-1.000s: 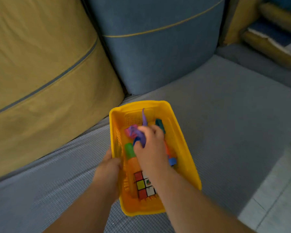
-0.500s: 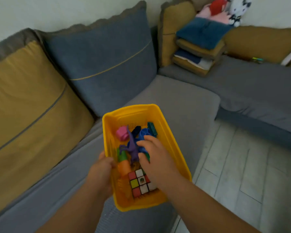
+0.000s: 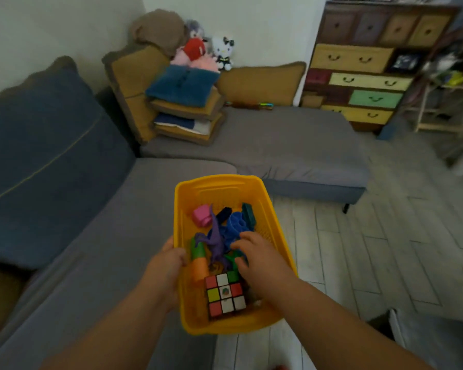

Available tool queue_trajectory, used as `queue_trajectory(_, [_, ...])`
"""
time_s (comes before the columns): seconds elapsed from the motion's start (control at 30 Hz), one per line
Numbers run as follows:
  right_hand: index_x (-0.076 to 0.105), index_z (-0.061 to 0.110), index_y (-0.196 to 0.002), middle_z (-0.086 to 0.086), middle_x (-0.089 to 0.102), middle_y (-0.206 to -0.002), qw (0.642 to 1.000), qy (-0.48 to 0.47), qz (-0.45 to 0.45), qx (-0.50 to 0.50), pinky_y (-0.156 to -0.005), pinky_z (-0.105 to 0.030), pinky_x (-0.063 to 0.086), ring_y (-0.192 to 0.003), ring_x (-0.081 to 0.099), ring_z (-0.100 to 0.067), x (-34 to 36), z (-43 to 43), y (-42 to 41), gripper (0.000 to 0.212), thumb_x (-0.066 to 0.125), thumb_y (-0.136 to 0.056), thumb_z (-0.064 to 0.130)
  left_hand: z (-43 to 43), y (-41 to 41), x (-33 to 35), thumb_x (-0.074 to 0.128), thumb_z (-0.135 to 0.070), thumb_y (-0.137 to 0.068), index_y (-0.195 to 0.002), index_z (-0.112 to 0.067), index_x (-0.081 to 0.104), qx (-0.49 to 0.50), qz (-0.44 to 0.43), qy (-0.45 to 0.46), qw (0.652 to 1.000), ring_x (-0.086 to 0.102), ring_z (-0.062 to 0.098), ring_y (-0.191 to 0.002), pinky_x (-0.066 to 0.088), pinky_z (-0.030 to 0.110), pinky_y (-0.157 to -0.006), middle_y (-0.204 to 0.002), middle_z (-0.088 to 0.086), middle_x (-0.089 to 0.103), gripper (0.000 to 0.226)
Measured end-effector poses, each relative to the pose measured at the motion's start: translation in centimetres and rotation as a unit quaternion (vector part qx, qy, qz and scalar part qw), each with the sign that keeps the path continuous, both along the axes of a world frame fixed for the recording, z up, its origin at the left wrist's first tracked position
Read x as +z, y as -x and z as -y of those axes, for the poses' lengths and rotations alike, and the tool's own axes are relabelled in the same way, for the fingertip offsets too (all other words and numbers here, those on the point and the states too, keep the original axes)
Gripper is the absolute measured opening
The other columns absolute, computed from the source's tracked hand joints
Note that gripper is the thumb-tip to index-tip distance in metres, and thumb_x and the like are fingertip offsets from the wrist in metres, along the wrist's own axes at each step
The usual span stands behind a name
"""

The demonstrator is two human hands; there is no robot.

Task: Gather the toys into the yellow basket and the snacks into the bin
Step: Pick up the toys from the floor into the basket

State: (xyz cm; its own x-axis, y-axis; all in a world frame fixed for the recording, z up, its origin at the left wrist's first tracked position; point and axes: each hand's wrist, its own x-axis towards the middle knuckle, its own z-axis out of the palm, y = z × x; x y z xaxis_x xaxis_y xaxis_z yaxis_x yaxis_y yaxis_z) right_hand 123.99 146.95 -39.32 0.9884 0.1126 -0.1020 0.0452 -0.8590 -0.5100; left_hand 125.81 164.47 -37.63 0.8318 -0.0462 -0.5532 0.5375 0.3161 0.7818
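Over the front edge of the grey fabric sofa seat [image 3: 112, 236], one yellow perforated plastic basket [image 3: 222, 186] carries one colour-tiled puzzle cube [image 3: 225, 295], one purple plastic dinosaur [image 3: 216, 243], one pink block [image 3: 201, 215], one dark teal brick [image 3: 249, 213], one blue ridged piece [image 3: 234, 225] and one green-topped orange cylinder [image 3: 199, 261]. The left hand [image 3: 166, 271] grips the basket's left rim. The right hand [image 3: 257, 256] lies inside on the toys, fingers bent, touching the blue piece; whether it grasps anything cannot be told
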Motion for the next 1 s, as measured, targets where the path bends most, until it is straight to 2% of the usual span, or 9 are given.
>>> queue_trajectory(0.2, [0.052, 0.025, -0.133, 0.004, 0.029, -0.152, 0.998, 0.026, 0.037, -0.050, -0.106, -0.028, 0.035, -0.136, 0.034, -0.017, 1.3, 12.3, -5.0, 0.036, 0.048, -0.097, 0.025, 11.6, -7.4, 1.1, 0.029, 0.016, -0.072, -0.119, -0.012, 0.061, -0.085, 0.010, -0.024, 0.996, 0.059, 0.041, -0.077, 0.048, 0.069, -0.079, -0.097, 0.032, 0.062, 0.063])
queue_trajectory(0.4, [0.052, 0.023, -0.132, 0.004, 0.030, -0.150, 0.993, 0.035, 0.071, -0.092, -0.105, -0.028, 0.035, -0.136, 0.032, -0.016, 3.6, 22.9, -10.2, 0.035, 0.045, -0.098, 0.025, 23.0, -14.2, 2.8, 0.029, 0.015, -0.073, -0.106, -0.011, 0.063, -0.127, -0.002, -0.023, 0.992, 0.056, 0.032, -0.058, 0.053, 0.044, -0.060, -0.076, 0.023, 0.061, 0.054])
queue_trajectory(0.47, [0.051, 0.023, -0.134, 0.004, 0.027, -0.152, 0.990, 0.040, 0.070, -0.118, -0.109, -0.029, 0.032, -0.139, 0.028, -0.016, 3.6, 26.6, -11.5, 0.036, 0.045, -0.099, 0.025, 26.6, -16.4, 3.4, 0.031, 0.014, -0.071, -0.105, -0.011, 0.064, -0.162, -0.011, -0.032, 0.986, 0.055, 0.030, -0.052, 0.053, 0.042, -0.055, -0.068, 0.021, 0.061, 0.054])
queue_trajectory(0.6, [0.048, 0.022, -0.135, 0.002, 0.026, -0.153, 0.982, 0.062, 0.048, -0.172, -0.113, -0.030, 0.027, -0.141, 0.024, -0.017, 2.8, 33.7, -14.0, 0.037, 0.044, -0.099, 0.026, 33.8, -21.2, 3.7, 0.029, 0.014, -0.069, -0.112, -0.013, 0.063, -0.237, -0.002, -0.044, 0.971, 0.059, 0.035, -0.055, 0.056, 0.046, -0.050, -0.076, 0.024, 0.065, 0.060])
queue_trajectory(0.73, [0.044, 0.023, -0.138, 0.002, 0.022, -0.155, 0.967, 0.084, 0.035, -0.238, -0.113, -0.032, 0.028, -0.141, 0.023, -0.019, 2.2, 40.4, -17.0, 0.039, 0.042, -0.099, 0.029, 42.0, -26.8, 3.7, 0.028, 0.012, -0.072, -0.114, -0.016, 0.063, -0.324, 0.006, -0.065, 0.944, 0.061, 0.040, -0.070, 0.057, 0.054, -0.060, -0.096, 0.030, 0.064, 0.061])
queue_trajectory(0.8, [0.043, 0.023, -0.139, 0.002, 0.021, -0.155, 0.954, 0.088, 0.028, -0.285, -0.112, -0.032, 0.029, -0.141, 0.023, -0.019, 2.0, 43.7, -18.5, 0.040, 0.042, -0.100, 0.029, 46.4, -30.1, 3.3, 0.030, 0.008, -0.071, -0.115, -0.016, 0.063, -0.372, 0.012, -0.083, 0.924, 0.059, 0.042, -0.081, 0.050, 0.065, -0.075, -0.105, 0.037, 0.060, 0.059])
queue_trajectory(0.87, [0.044, 0.025, -0.139, 0.004, 0.020, -0.155, 0.939, 0.076, 0.029, -0.335, -0.112, -0.032, 0.030, -0.141, 0.023, -0.017, 2.2, 47.0, -19.9, 0.039, 0.042, -0.099, 0.029, 50.9, -33.1, 3.1, 0.034, 0.005, -0.066, -0.113, -0.018, 0.064, -0.412, 0.023, -0.102, 0.905, 0.059, 0.047, -0.092, 0.045, 0.068, -0.085, -0.108, 0.034, 0.060, 0.060])
queue_trajectory(0.93, [0.045, 0.025, -0.138, 0.005, 0.021, -0.155, 0.921, 0.064, 0.029, -0.383, -0.112, -0.031, 0.028, -0.141, 0.024, -0.017, 2.5, 50.2, -20.9, 0.039, 0.042, -0.099, 0.028, 55.9, -35.5, 3.4, 0.034, 0.006, -0.072, -0.104, -0.019, 0.064, -0.460, 0.030, -0.121, 0.879, 0.060, 0.052, -0.103, 0.045, 0.070, -0.089, -0.110, 0.031, 0.062, 0.050])
queue_trajectory(1.0, [0.045, 0.025, -0.138, 0.004, 0.022, -0.154, 0.906, 0.065, 0.029, -0.417, -0.113, -0.032, 0.026, -0.140, 0.024, -0.018, 2.7, 52.4, -21.5, 0.039, 0.042, -0.100, 0.027, 59.8, -36.8, 4.0, 0.031, 0.008, -0.079, -0.095, -0.019, 0.060, -0.500, 0.031, -0.129, 0.856, 0.059, 0.050, -0.102, 0.046, 0.067, -0.091, -0.108, 0.030, 0.061, 0.042])
